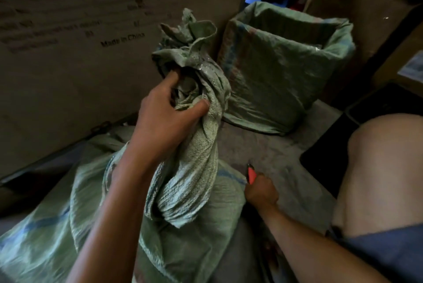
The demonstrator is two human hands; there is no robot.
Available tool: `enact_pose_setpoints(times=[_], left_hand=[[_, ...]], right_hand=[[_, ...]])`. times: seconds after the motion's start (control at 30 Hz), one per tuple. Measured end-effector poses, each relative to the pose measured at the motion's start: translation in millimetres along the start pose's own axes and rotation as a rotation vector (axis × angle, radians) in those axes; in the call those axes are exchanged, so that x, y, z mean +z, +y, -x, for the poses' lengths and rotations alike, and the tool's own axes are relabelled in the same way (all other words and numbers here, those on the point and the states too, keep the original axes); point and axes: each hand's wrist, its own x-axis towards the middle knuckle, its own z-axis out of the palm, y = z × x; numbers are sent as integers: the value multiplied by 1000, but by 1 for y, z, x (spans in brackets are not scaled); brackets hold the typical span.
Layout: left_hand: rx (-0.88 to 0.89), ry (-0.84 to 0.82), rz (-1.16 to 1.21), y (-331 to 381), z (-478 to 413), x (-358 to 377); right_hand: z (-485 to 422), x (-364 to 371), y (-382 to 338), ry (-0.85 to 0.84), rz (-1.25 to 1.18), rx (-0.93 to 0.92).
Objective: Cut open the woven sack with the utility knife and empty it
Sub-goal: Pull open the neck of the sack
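The left hand (164, 120) grips the twisted neck of the green woven sack (183, 186), which lies on the floor (286, 163). Just right of it, the right hand (261, 191) curls round a red utility knife (251, 174). Behind stands another open sack (281, 81).

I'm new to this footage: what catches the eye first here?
The left hand grips the twisted neck of a green woven sack at centre. Lower right, the right hand holds an orange utility knife beside it. A second green woven sack stands open behind.

The right hand (261, 191) hides most of the utility knife (251, 174)
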Motion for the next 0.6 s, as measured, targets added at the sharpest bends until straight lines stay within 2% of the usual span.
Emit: enact_pose_setpoints(times=[0.23,0.3,0.4,0.5,0.53,0.6], left_hand=[[32,-8,-173,-3,-5,23],[23,-3,-204,-5,-7,25],[9,42,-214,-6,-10,23],[-1,115,-212,-2,-14,15],[-1,139,-213,0,-15,11],[0,196,-197,6,-16,1]], right_hand=[[-7,2,12,12,86,53],[-9,-4,3,72,22,81],[-9,-27,-36,186,-282,-10],[4,-71,-97,198,-652,-300],[13,-88,-119,167,-776,-397],[38,-123,-160,-10,-1048,-551]])
